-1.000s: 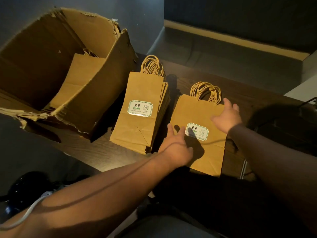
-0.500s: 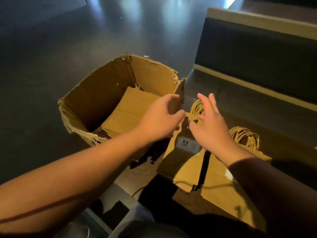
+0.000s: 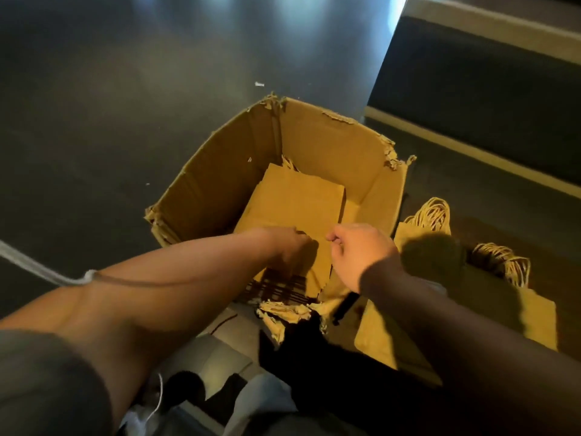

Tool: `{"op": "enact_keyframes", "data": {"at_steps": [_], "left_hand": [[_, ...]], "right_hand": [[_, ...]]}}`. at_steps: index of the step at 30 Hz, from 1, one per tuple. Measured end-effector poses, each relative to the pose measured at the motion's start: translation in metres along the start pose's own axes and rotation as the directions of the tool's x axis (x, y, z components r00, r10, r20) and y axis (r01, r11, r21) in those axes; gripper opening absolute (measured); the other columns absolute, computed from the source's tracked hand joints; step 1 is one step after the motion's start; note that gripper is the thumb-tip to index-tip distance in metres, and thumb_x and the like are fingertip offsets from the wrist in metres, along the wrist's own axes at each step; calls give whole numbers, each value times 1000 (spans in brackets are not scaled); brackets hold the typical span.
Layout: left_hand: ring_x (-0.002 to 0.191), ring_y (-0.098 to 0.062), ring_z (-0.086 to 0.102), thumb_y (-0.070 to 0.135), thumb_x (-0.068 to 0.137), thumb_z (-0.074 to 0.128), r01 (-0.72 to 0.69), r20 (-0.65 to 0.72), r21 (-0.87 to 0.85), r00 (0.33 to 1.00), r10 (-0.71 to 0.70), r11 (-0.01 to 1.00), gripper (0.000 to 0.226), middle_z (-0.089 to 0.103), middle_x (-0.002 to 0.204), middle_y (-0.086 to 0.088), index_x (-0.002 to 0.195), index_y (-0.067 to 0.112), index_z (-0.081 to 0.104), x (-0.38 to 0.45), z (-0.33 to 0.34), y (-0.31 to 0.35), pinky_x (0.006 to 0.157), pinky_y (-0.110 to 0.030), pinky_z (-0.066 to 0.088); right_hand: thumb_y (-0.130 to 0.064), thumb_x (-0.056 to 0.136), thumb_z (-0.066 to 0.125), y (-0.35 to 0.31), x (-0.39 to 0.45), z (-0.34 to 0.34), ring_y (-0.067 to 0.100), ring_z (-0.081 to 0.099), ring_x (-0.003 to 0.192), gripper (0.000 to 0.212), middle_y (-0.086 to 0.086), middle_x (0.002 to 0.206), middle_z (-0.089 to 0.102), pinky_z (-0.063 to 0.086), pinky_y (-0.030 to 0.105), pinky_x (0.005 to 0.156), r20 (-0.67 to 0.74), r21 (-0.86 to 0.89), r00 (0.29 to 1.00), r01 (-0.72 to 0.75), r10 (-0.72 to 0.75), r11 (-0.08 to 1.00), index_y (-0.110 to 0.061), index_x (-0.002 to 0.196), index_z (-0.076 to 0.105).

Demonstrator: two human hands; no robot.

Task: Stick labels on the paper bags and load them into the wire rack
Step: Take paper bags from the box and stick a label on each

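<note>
- Biggest in view, the torn brown cardboard box [image 3: 317, 152] sits open on the dark floor, its rim ragged.
- Inside it lies a flat stack of plain brown paper bags [image 3: 295, 206], no label showing on the top one.
- To the right of the box, two piles of brown paper bags with twisted paper handles [image 3: 490, 309] lie flat on the dark wooden table [image 3: 534, 234]; whether labels are on them cannot be made out from here.
- The left hand [image 3: 290, 247] reaches down into the box, fingers curled at the near edge of the stack; whether it actually grasps a bag I cannot tell.
- The right hand [image 3: 358, 247] hovers just beside it, fingers curled in; a grip on anything is not visible.
- My read: this is the fetch step, pulling fresh bags for labelling. Next calls for lifting some clear of the torn rim and laying them flat on the table. No wire rack in view.
</note>
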State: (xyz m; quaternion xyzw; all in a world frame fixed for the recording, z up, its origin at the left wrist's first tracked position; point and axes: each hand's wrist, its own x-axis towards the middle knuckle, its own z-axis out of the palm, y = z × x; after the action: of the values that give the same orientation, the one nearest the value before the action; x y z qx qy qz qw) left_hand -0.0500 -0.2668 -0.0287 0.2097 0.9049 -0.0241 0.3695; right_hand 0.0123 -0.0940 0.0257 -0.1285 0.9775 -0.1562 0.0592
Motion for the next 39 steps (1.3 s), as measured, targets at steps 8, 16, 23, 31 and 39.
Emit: {"op": "enact_keyframes", "data": {"at_steps": [8,16,23,31,39], "left_hand": [[135,-38,35,48,71,85,-83,-55,202,994,96,976,111,29,156,-11,156,35,15,35,13,-7,102,-48,45],[139,-38,30,53,70,84,-36,-101,253,993,64,967,113,25,156,-10,154,44,9,38,34,-5,101,-53,43],[136,-39,33,41,80,78,-65,-78,261,993,88,963,96,26,157,-9,154,43,17,36,23,-10,99,-52,46],[128,-45,44,22,83,75,-43,-168,182,983,74,982,105,31,154,-12,152,47,1,36,27,-1,90,-51,52],[118,-35,58,-5,90,51,-55,-320,-83,947,25,995,76,49,142,-14,155,30,32,7,-18,-11,98,-45,51]], "right_hand": [[-23,90,50,4,-6,4,19,56,78,21,3,84,65,48,35,72,-84,-22,996,-35,33,999,-19,96,69],[-27,87,44,7,2,12,22,59,72,25,1,82,69,48,32,66,-117,-96,992,34,-45,995,-22,89,69],[-29,89,44,13,0,14,20,59,74,24,-1,84,68,49,32,68,-81,-94,995,45,-53,994,-24,92,67],[-30,89,43,12,3,13,15,53,64,25,-4,77,64,45,27,60,-95,-111,992,71,-82,991,-26,94,66],[-32,91,40,16,5,16,16,60,74,28,-5,87,68,51,30,69,-96,-107,992,67,-77,992,-27,97,66]]}}
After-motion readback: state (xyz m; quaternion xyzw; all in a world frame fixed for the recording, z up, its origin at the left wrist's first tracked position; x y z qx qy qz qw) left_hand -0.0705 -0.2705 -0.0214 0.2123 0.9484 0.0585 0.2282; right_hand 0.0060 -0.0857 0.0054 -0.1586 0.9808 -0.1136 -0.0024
